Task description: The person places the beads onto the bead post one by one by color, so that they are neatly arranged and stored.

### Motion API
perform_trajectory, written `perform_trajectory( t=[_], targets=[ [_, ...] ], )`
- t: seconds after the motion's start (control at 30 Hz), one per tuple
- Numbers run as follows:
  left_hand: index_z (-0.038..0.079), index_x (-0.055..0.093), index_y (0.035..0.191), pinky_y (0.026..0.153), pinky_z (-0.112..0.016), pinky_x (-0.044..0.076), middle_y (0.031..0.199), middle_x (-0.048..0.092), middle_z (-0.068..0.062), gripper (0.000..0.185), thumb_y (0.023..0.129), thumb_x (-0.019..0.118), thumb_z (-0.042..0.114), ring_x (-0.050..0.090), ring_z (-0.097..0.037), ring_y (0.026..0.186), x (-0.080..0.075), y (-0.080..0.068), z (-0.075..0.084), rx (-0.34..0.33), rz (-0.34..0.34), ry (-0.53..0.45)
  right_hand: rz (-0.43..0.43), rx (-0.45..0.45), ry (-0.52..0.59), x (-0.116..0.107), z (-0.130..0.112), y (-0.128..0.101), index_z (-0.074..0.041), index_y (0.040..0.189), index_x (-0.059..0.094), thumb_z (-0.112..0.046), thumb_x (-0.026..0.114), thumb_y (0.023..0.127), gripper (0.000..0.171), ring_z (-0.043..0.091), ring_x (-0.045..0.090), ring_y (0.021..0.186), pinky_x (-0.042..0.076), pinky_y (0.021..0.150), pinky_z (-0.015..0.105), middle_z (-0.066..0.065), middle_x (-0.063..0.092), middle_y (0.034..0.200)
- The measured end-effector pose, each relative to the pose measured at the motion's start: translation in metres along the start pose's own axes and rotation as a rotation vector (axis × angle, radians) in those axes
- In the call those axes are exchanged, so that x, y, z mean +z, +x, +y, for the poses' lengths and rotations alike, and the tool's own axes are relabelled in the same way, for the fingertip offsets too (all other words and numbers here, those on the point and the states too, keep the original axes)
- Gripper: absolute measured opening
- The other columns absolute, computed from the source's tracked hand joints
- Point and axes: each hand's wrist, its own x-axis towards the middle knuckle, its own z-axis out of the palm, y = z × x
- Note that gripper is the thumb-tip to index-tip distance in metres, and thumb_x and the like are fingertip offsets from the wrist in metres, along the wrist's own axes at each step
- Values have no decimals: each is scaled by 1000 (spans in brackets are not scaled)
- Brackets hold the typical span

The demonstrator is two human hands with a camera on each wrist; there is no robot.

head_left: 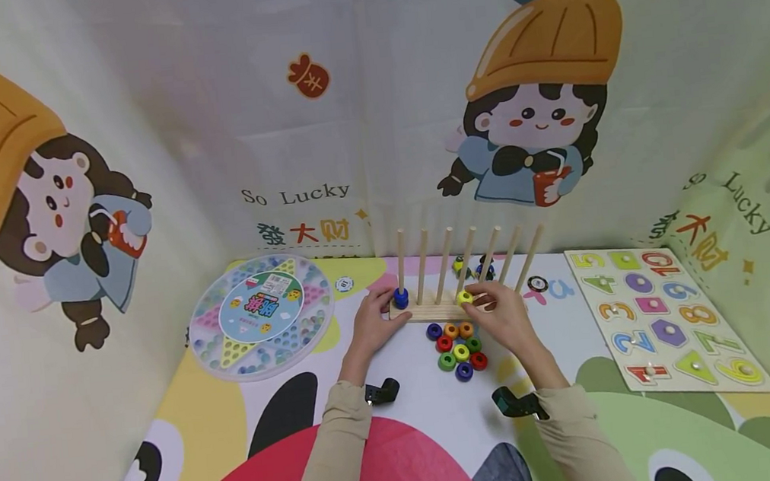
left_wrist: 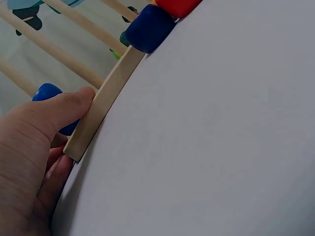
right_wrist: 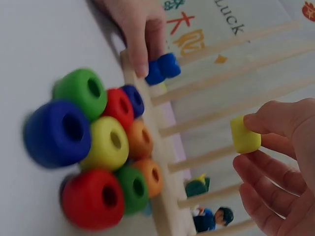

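Note:
A wooden rack of upright pegs has a long flat base point(left_wrist: 106, 105). My left hand point(head_left: 373, 322) grips the left end of that base, thumb on the front edge. Stacked low on the leftmost peg point(head_left: 401, 258) are two blue beads point(right_wrist: 169, 65), right beside the left fingers. Between thumb and fingertips, my right hand point(head_left: 501, 314) pinches a yellow bead point(right_wrist: 245, 135). That bead overlaps the fourth peg point(right_wrist: 202, 160) from the left in the right wrist view, away from the base. The other right fingers are spread and loosely bent.
Loose beads in several colours, among them a red bead point(right_wrist: 93, 199), cluster before the rack. A round marble board point(head_left: 321, 299) lies left, a number puzzle board point(head_left: 649, 347) right. Small figures point(head_left: 485, 268) stand behind the pegs. A printed curtain point(head_left: 388, 118) hangs at the back.

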Motion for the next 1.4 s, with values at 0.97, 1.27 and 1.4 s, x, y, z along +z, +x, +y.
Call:
perform_trajectory(
  t=[0.97, 1.27, 1.4],
  targets=[
    [-3, 62, 131, 91, -40, 50, 131, 58, -13, 61, 82, 80, 30, 58, -28, 107, -2, -1, 0, 47, 17, 43, 255, -274, 18, 2, -87, 50, 4, 110, 71, -6, 74, 87, 25, 29, 69, 76, 59, 68, 45, 19, 68, 102],
    [-2, 61, 132, 93, -40, 48, 132, 58, -13, 63, 83, 80, 32, 57, -28, 111, -1, 0, -2, 34, 2, 48, 358, -290, -34, 6, -106, 66, 3, 109, 72, -8, 72, 88, 24, 29, 68, 73, 58, 66, 42, 20, 66, 102],
    [-1, 61, 132, 94, -40, 48, 133, 58, -12, 63, 83, 80, 33, 57, -28, 112, 0, 0, -2, 21, -2, 51, 336, -243, -66, 8, -109, 69, 3, 110, 72, -9, 72, 88, 25, 28, 69, 74, 58, 66, 42, 19, 65, 103]
  ],
)
